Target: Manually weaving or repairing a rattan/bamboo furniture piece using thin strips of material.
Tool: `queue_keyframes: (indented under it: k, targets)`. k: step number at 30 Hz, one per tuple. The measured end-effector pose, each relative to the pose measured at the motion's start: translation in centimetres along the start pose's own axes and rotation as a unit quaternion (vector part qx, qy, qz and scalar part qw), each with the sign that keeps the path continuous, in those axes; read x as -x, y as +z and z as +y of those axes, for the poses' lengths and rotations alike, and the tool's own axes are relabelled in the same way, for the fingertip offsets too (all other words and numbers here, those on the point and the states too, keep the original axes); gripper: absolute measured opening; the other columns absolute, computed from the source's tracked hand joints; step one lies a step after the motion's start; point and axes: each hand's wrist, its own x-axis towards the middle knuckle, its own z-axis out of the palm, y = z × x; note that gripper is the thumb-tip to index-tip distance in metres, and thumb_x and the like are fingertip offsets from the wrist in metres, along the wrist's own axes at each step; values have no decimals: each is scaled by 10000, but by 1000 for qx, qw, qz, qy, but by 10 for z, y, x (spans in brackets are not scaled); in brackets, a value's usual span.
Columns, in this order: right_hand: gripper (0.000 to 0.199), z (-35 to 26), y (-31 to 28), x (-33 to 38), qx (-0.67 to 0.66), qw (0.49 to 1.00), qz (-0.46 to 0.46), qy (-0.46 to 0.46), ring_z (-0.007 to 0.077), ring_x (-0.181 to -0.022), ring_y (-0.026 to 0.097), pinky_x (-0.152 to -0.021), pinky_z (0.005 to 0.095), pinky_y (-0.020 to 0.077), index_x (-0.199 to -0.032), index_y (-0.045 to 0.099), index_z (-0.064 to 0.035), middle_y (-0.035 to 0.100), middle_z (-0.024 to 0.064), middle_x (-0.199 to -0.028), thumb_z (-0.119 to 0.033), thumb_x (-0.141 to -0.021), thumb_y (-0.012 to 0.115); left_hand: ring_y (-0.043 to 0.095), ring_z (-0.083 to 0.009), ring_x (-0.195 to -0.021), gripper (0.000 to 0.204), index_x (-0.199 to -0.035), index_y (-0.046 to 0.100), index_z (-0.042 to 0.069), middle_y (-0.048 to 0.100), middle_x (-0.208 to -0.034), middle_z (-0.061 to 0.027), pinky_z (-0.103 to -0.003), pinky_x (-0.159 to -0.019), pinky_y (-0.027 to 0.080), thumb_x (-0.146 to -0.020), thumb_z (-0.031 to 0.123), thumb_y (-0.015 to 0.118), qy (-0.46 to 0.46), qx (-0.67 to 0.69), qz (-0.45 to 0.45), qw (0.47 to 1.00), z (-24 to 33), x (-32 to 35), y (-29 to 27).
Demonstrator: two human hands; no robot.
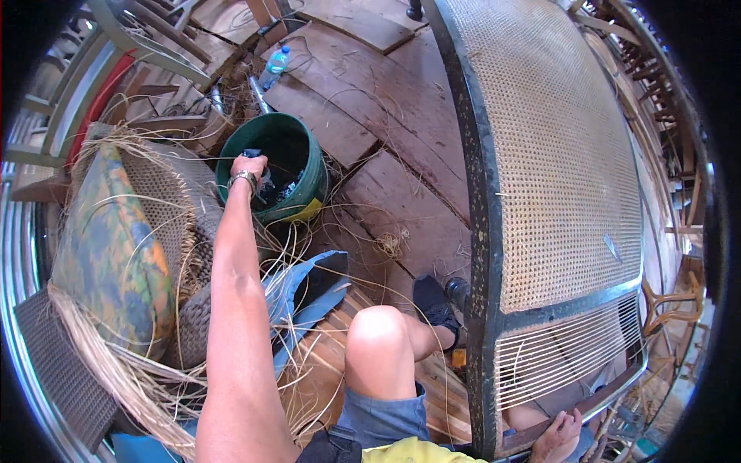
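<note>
My left arm stretches forward to a green bucket (309, 202). Over its opening, my left hand (248, 166) is closed round something dark, with a glossy wet-looking bit hanging below; what it is I cannot make out. Dark liquid with bright glints shows inside the bucket. On my right stands a large dark-edged wooden frame (482, 231) with a woven cane panel (563, 154). Its lower section has parallel cane strands (563, 363) without cross weave. At the frame's bottom rail, my right hand (557, 437) grips the edge, its fingers bent over it.
Left of my arm lie a bundle of loose cane strands (116, 370), a camouflage-patterned bag (116, 255) and rolled cane webbing (197, 231). A plastic bottle (274, 68) lies beyond the bucket. Blue sheeting (309, 289) sits by my knee. Chair frames (85, 85) crowd the far left.
</note>
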Motion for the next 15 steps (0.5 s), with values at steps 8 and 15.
queue_keyframes:
  k: [8,15]
  targets:
    - [230,59,91,52,-234,968,26,87,364,-1121,528,-980,431,416,-926,599,52,599,202,-1183,-164,-993,561,671,-238,-789,596,-1301,533,198,679,-1035,-77,-436,-587,567,-783,250,824,99,33,-46,993,15,-3,-54]
    - [172,54,94,46,-352,921,93,141,338,-1149,518,-1019,459,391,-953,694,-30,588,177,-1205,-179,-926,611,674,-242,-1022,485,-1212,656,28,699,-1137,-118,-377,-845,547,-877,371,728,61,259,-293,918,28,-23,-73]
